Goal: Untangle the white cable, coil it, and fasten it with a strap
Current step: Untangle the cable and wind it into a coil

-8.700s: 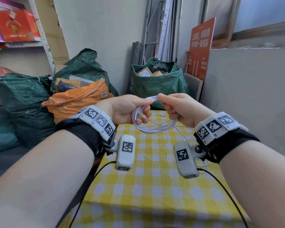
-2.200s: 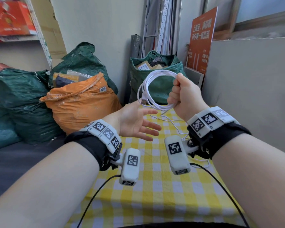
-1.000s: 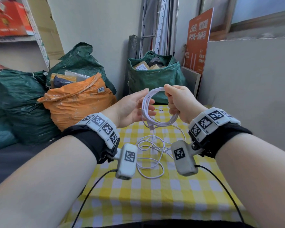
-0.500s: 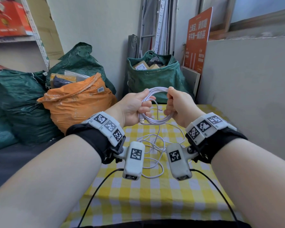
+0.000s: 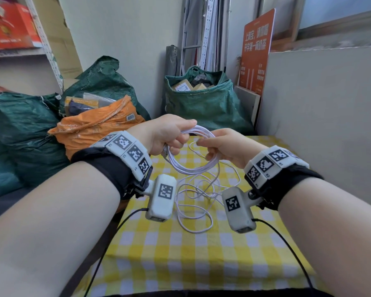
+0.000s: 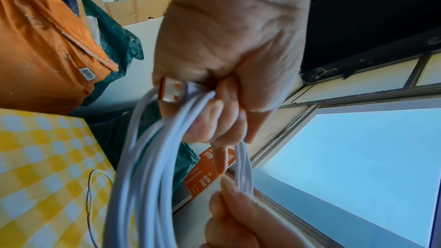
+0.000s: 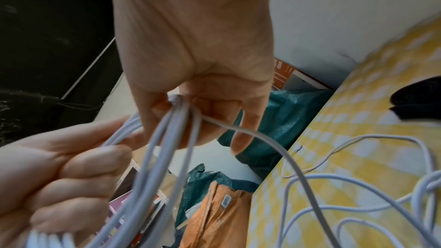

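Observation:
I hold a partly wound coil of white cable [image 5: 193, 166] above the yellow checked table [image 5: 197, 254]. My left hand [image 5: 169, 136] grips the coil's left side, with the orange USB plug [image 6: 170, 91] sticking out of the fist. My right hand [image 5: 221, 146] pinches the coil's right side [image 7: 176, 120]. The loose rest of the cable [image 5: 193, 206] lies in loops on the cloth under my wrists. A thin wire tie [image 7: 298, 163] lies on the cloth; no other strap is in sight.
Green sacks [image 5: 204, 103] and an orange sack [image 5: 94, 131] stand beyond the table's far and left edges. A pale panel [image 5: 321, 116] and an orange sign [image 5: 255, 50] close off the right side. A dark object [image 7: 417, 101] lies on the cloth.
Over the last second both hands dropped a little with the coil, and my left hand closed round its left side. More of the cable is wound into the coil than earlier.

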